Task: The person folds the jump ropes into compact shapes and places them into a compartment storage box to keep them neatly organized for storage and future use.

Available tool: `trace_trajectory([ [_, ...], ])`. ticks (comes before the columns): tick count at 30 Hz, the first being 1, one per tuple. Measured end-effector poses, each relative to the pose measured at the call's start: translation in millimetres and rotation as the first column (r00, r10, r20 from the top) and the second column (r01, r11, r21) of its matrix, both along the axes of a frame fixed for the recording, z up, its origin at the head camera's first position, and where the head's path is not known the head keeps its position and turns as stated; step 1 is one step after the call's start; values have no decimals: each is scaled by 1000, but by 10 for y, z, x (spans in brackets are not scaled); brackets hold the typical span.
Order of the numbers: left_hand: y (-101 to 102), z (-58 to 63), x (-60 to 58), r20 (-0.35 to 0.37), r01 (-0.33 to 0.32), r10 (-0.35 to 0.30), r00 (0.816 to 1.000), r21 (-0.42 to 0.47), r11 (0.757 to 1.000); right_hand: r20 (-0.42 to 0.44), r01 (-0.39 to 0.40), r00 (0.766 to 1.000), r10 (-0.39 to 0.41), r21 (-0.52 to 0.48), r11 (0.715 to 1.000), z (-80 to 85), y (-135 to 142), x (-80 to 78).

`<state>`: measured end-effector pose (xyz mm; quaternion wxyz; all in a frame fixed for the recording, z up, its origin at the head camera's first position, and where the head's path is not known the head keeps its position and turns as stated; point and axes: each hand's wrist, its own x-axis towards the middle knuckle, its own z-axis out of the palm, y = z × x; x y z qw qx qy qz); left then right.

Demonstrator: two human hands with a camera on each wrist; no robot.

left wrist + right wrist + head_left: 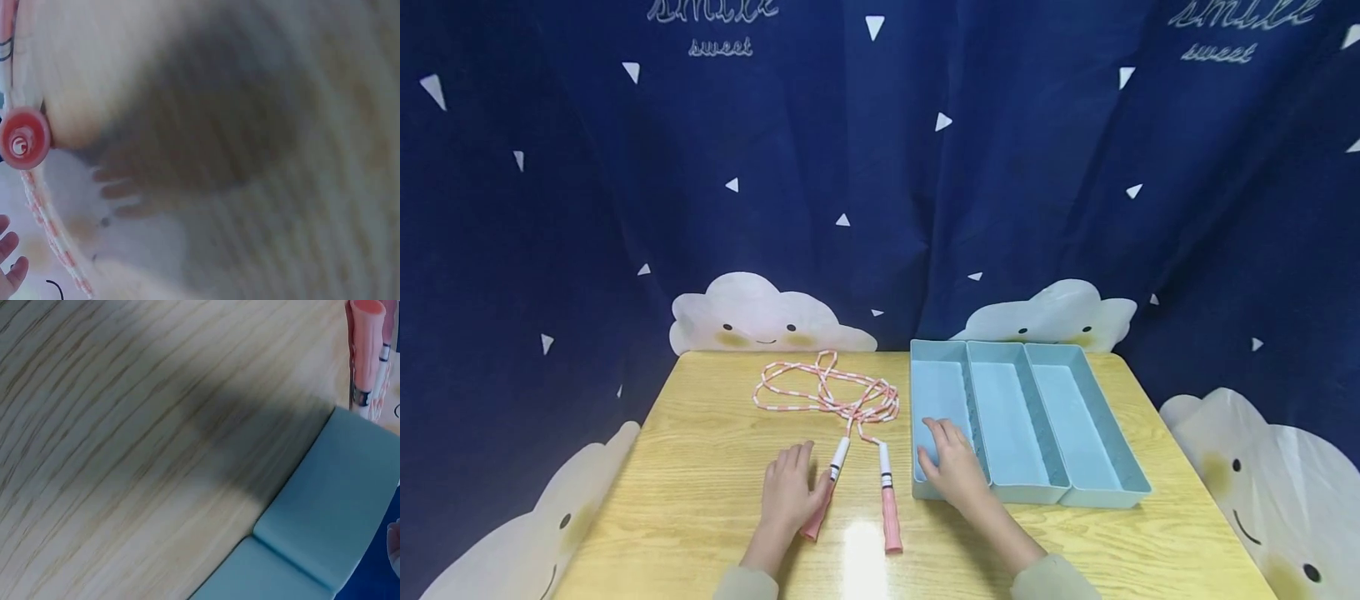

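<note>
A pink-and-white beaded jump rope (876, 403) lies looped on the table, its two handles toward the front. My left hand (788, 492) is beside the left handle (814, 522), fingers loosely bent, thumb at the handle's edge; whether it touches cannot be told. A pink handle end (40, 139) faces the left wrist view. To the right lies the other handle (891, 521), apart from both hands. My right hand (957, 468) is over the near end of the leftmost light-blue bin (938, 379), fingers spread and holding nothing; its fingertips are barely visible in the right wrist view.
Two more light-blue bins, the middle one (1006, 400) and the right one (1078, 400), stand alongside the first. All are on a wooden table (700, 467). A dark blue curtain (850, 150) with white triangles and clouds hangs behind and beside the table.
</note>
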<state>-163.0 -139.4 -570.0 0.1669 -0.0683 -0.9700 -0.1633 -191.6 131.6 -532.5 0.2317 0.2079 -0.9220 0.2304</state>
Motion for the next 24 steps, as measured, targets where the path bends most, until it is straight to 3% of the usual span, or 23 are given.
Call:
trace_trajectory([
  [8,41,-105,79,10,-13,13,1000,-2,1000,15,-36,999,36,3,999,-60,-192,2],
  [17,75,-170,140,-33,-17,17,999,-13,1000,-15,-84,996,84,15,996,-76,-368,-32],
  [24,91,-219,176,-48,-18,16,999,-25,1000,49,-89,995,87,31,996,-116,-501,-47],
])
